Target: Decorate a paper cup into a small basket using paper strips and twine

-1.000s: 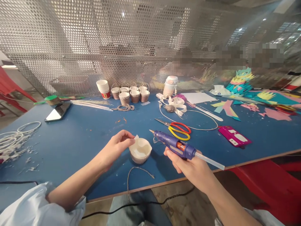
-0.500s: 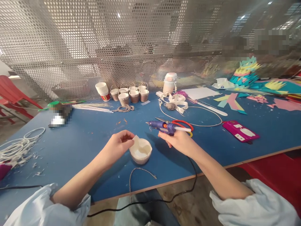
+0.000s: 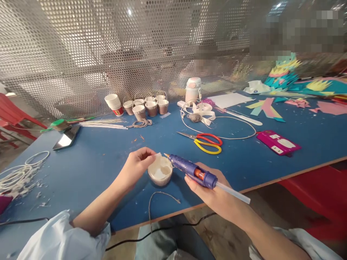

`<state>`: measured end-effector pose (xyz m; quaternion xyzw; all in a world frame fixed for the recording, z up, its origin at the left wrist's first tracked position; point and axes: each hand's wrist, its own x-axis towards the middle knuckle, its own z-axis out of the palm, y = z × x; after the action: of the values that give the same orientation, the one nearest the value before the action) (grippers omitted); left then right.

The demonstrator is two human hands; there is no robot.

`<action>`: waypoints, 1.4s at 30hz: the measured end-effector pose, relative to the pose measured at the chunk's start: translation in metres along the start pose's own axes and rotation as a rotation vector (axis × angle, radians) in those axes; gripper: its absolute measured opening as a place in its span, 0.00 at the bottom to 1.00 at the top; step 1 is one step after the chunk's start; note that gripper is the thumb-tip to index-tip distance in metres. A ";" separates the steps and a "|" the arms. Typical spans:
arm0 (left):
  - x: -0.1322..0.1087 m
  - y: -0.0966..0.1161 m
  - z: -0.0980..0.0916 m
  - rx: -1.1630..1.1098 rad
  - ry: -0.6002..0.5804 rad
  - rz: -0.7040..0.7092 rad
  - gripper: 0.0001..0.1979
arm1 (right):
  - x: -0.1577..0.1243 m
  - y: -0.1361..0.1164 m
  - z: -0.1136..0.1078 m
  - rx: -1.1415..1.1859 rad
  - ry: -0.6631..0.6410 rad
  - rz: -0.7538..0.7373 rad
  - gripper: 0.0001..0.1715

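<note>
A small paper cup with a twine-wrapped outside stands near the table's front edge. My left hand pinches a pale flap at the cup's left rim, fingers closed. In my right hand is a blue hot glue gun, with a clear glue stick sticking out of its back. The gun's nozzle points left, just above the cup's right rim; whether it touches cannot be made out. A loose piece of twine lies in front of the cup, hanging over the edge.
Scissors lie beyond the glue gun. Several small twine-covered buckets and stacked paper cups stand at the back. A phone and coiled cord are left; a purple power strip is right. A black cable crosses my lap.
My right hand has brought the glue gun nearer and down-left, its nozzle now at the cup's rim. The scissors behind are uncovered. My left hand stays at the cup.
</note>
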<state>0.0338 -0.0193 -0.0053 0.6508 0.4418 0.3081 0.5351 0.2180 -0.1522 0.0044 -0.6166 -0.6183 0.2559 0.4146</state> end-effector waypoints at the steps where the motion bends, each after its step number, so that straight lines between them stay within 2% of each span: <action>1: 0.000 -0.001 0.001 -0.010 0.000 -0.001 0.10 | -0.001 -0.001 0.000 -0.004 -0.013 0.004 0.10; 5: 0.000 -0.006 0.004 -0.069 -0.011 -0.002 0.11 | 0.003 0.004 -0.002 -0.061 0.053 -0.013 0.11; 8: -0.003 -0.007 0.003 -0.156 -0.076 -0.029 0.12 | 0.021 0.021 -0.003 -0.160 0.149 -0.064 0.10; 10: -0.006 -0.007 0.000 -0.192 -0.130 -0.049 0.14 | 0.040 0.036 -0.002 -0.221 0.151 -0.079 0.10; 13: -0.011 -0.006 -0.004 -0.197 -0.195 -0.041 0.16 | 0.067 0.056 0.004 -0.270 0.119 -0.003 0.12; 17: -0.014 -0.004 -0.008 -0.175 -0.234 -0.027 0.17 | 0.083 0.070 0.012 -0.386 0.110 0.067 0.14; 21: -0.015 -0.001 -0.007 -0.173 -0.202 -0.025 0.19 | 0.078 0.070 0.010 -0.435 0.076 0.044 0.16; 24: -0.017 0.003 -0.004 -0.178 -0.183 -0.032 0.21 | 0.063 0.068 -0.001 -0.407 0.058 0.032 0.21; 26: -0.017 0.005 -0.003 -0.172 -0.176 -0.036 0.21 | 0.048 0.066 -0.010 -0.384 0.097 0.035 0.24; 29: -0.014 0.007 -0.002 -0.157 -0.189 -0.043 0.23 | 0.022 0.055 -0.021 -0.396 0.264 -0.014 0.17; 31: -0.010 0.008 -0.002 -0.117 -0.225 -0.045 0.25 | 0.009 0.039 -0.023 -0.382 0.309 -0.099 0.10; 32: -0.007 0.009 -0.003 -0.070 -0.245 -0.041 0.26 | 0.006 0.029 -0.023 -0.353 0.278 -0.127 0.08; 35: 0.002 0.017 -0.005 0.165 -0.308 -0.001 0.31 | 0.010 -0.002 -0.014 -0.285 0.066 -0.112 0.05; 38: 0.006 0.027 -0.006 0.365 -0.380 0.049 0.33 | 0.029 -0.023 -0.003 -0.338 -0.065 -0.038 0.09; 42: 0.001 0.034 -0.005 0.473 -0.320 0.216 0.23 | 0.049 -0.031 0.007 -0.411 -0.186 0.021 0.10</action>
<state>0.0379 -0.0177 0.0284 0.8408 0.3396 0.1455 0.3957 0.2006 -0.1066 0.0364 -0.6682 -0.6867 0.1849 0.2187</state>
